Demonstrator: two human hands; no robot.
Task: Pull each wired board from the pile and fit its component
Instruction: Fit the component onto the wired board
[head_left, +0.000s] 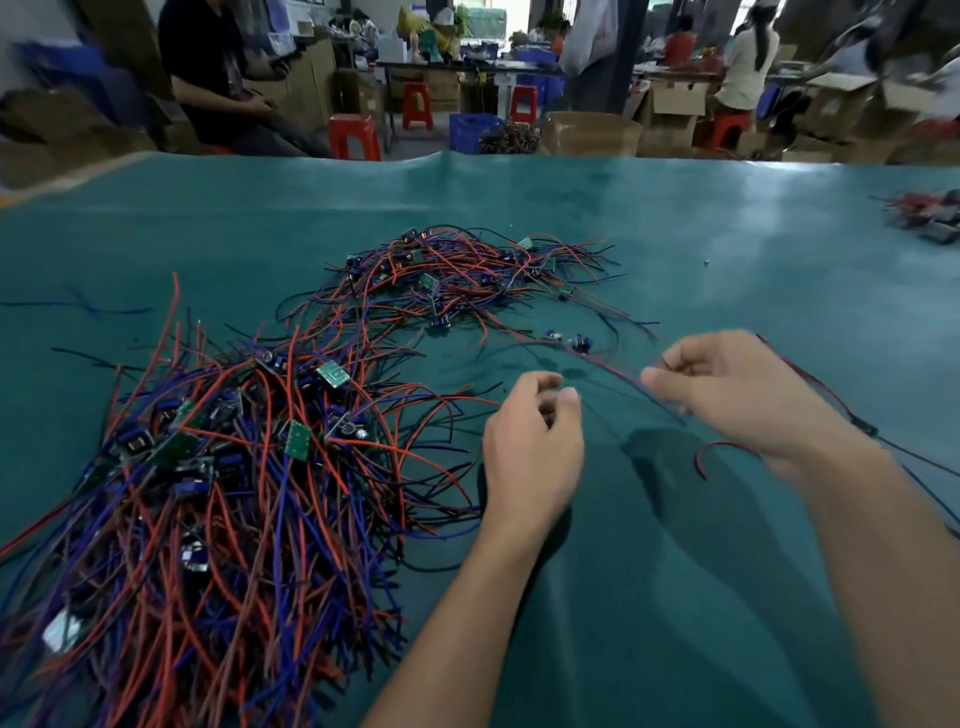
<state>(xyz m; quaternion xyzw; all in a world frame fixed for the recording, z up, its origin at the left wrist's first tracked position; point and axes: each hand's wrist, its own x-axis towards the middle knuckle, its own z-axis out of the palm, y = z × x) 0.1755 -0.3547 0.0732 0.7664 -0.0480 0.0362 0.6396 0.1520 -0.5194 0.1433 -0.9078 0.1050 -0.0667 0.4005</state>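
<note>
Left hand (530, 447) hovered above the desk (675, 597), fingers curled, contents not discernible. Right hand (737, 395) pinched red and blue wires (613, 370) leading to a small wired board (576, 342) beyond. Large pile (218, 467) lay left; second pile (467, 275) farther back.

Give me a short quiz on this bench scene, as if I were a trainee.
1. True or false: the right hand pinches wires.
2. Which pile is nearer the person: A) the big pile on the left, B) the far pile?
3. What colour is the mat?

Key: 1 true. 2 A. 3 green.
</note>
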